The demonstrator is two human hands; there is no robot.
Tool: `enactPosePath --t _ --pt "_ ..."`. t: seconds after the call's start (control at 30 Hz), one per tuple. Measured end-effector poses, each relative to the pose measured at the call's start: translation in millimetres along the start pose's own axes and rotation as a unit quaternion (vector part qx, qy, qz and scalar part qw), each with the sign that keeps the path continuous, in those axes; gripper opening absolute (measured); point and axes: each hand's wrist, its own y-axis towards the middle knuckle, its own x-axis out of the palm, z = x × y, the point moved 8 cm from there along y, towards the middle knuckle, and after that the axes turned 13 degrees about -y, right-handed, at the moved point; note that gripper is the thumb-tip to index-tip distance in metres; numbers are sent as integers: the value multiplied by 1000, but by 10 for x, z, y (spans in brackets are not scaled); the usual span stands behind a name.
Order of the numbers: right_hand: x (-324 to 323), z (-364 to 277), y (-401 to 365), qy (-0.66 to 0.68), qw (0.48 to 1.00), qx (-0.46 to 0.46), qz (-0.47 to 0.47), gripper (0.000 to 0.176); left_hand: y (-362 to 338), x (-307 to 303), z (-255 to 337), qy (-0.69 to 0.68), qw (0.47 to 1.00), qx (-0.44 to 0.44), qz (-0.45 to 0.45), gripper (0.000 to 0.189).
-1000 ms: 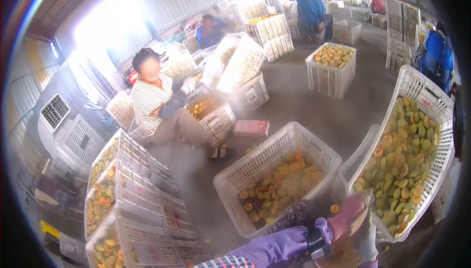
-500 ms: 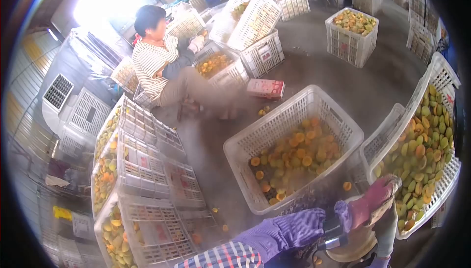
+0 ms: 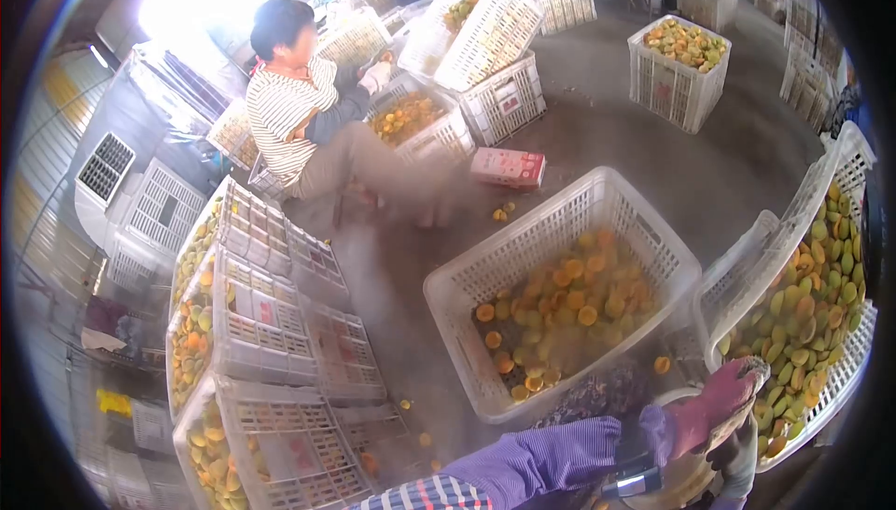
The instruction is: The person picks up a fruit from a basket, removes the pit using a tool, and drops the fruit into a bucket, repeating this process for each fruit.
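My left hand [image 3: 717, 409], in a pink-purple glove below a purple striped sleeve, is at the lower right beside a tilted white crate [image 3: 747, 300] of green and orange fruit [image 3: 812, 309]. Its fingers are bent together; what they hold is hidden. Just below and touching or nearly touching it is my right hand [image 3: 737, 459], in a greyish glove, its fingers mostly covered by the left. Under both hands is a pale round container [image 3: 686, 473], partly hidden. In front of me stands a large white crate [image 3: 560, 195], partly filled with halved orange-yellow fruit [image 3: 579, 291].
Stacked fruit crates [image 3: 266, 309] line the left. Across the floor a seated person [image 3: 294, 109] in a striped top works over another crate [image 3: 457, 132]. A red-and-white box [image 3: 509, 167] lies on the floor [image 3: 579, 127]. A full crate [image 3: 677, 85] stands farther back. Haze blurs the middle.
The view has shifted slightly. My hands stay close together beside the tilted crate, the left turned a little. The seated person's gloved hand has moved slightly up.
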Motion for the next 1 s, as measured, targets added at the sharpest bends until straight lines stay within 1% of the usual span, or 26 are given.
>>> enactPosePath --t 0.07,0.1,0.17,0.27,0.3,0.4,0.43,0.5,0.57,0.67,0.7,0.8,0.9,0.97,1.0 --pt "-63 89 14 -28 999 -25 33 43 -13 4 -24 -23 1000 -7 -6 26" --pt "-73 198 -37 -13 999 21 49 43 -12 -14 -22 -34 999 -10 -5 26" --pt "-24 223 17 23 999 36 15 45 6 -12 -51 -30 999 -16 -14 26" --pt "40 45 88 42 999 -10 -26 48 -16 -9 -29 -28 999 -19 -15 26" --pt "15 19 55 30 999 14 -14 47 -9 -9 -47 -34 999 -20 -16 26" --pt "6 167 57 29 999 15 11 42 20 -42 -45 -40 999 -22 -18 26" --pt "15 167 85 30 1000 6 2 43 17 -30 -39 -38 999 -23 -20 26" --pt "-43 214 63 23 999 27 -1 44 9 -47 -18 -48 998 -22 -17 26" --pt "-36 149 -15 24 996 78 22 44 12 -96 -8 -51 998 -24 -15 26" --pt "-36 202 -12 75 995 54 45 41 19 -74 -22 -46 998 -25 -19 26" --pt "-19 200 33 80 995 41 37 42 21 -64 -31 -50 998 -27 -21 26" --pt "-9 159 -2 42 996 77 -23 47 27 -86 -24 -59 998 -32 -18 26" --pt "-33 127 -66 88 994 43 57 53 14 -4 -3 -67 997 -39 -25 26" --pt "-41 133 20 58 996 -37 55 57 4 66 -25 -84 995 -45 -28 26" --pt "-35 196 16 78 995 -46 52 57 -2 70 -36 -98 994 -31 -29 24"
